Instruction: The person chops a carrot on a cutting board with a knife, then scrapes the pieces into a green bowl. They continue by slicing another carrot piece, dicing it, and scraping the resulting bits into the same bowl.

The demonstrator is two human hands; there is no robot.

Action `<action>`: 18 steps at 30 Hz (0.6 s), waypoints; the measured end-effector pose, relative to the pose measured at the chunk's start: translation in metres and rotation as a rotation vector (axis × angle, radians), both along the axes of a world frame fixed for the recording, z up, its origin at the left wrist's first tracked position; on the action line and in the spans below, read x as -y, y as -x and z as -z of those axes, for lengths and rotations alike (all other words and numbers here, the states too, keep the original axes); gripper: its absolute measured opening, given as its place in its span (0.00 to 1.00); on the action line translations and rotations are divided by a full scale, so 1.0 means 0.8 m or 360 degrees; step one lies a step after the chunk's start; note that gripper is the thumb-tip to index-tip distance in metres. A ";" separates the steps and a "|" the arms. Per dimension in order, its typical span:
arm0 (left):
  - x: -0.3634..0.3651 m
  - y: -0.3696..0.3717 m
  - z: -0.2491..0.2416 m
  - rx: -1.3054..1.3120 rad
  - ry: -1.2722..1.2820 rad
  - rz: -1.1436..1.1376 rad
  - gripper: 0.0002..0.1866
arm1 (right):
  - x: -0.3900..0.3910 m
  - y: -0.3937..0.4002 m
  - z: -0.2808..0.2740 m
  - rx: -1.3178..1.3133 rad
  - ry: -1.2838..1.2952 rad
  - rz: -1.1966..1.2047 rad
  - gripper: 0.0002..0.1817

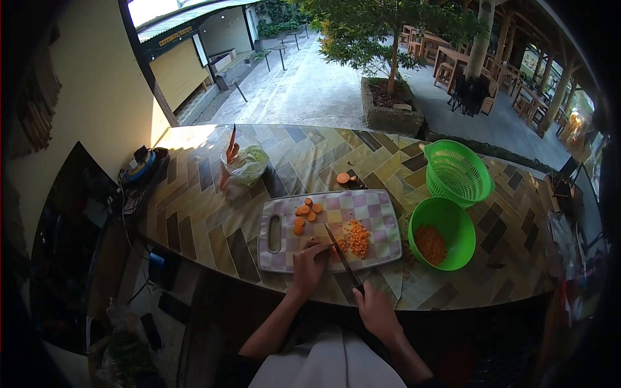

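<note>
My right hand (375, 312) is closed around the dark handle of a kitchen knife (343, 257), whose blade points away over the checkered cutting board (381, 213). Left of the blade, my left hand (310, 262) has its fingers bent and pressed down on the board, with a small bit of orange carrot at the fingertips. Diced carrot (358, 239) lies in a pile just right of the blade. Several carrot slices (309, 209) sit farther back on the board, near its handle slot. The left fingers partly hide what they hold.
A green bowl (464, 246) with diced carrot inside stands right of the board, and a green colander (456, 169) is behind it. A plastic bag (248, 167) with vegetables lies back left. A carrot piece (343, 178) rests beyond the board.
</note>
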State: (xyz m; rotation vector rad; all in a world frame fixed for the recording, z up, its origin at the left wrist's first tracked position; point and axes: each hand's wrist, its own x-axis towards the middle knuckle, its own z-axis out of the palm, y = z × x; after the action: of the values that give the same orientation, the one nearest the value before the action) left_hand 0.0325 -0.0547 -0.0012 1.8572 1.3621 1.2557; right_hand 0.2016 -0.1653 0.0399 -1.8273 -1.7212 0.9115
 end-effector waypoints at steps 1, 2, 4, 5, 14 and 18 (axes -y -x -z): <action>-0.001 0.000 0.002 -0.0031 -0.0037 0.0007 0.07 | 0.001 0.001 0.001 -0.0004 -0.0007 -0.0002 0.17; -0.004 0.002 0.005 -0.0062 -0.0075 0.0013 0.07 | 0.002 0.002 0.002 -0.0008 -0.0017 -0.0006 0.17; -0.004 0.002 0.003 -0.0077 -0.0053 -0.0007 0.06 | 0.003 0.005 0.006 0.0023 -0.0012 -0.0029 0.17; -0.002 0.001 0.000 -0.0061 0.0010 -0.0030 0.06 | 0.003 0.006 0.007 0.0040 -0.0009 -0.0041 0.17; -0.002 0.003 0.009 -0.0122 0.0015 0.0013 0.05 | -0.012 0.010 -0.002 0.0324 0.0048 -0.0138 0.16; 0.011 -0.006 0.007 -0.0380 -0.0109 -0.0054 0.09 | -0.014 -0.004 -0.004 0.0279 0.0033 0.0023 0.17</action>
State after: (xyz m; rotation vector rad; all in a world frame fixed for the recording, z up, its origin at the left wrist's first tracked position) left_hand 0.0374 -0.0639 -0.0069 2.0943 1.4948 1.1378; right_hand 0.2050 -0.1540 0.0432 -1.9819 -1.8051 0.7864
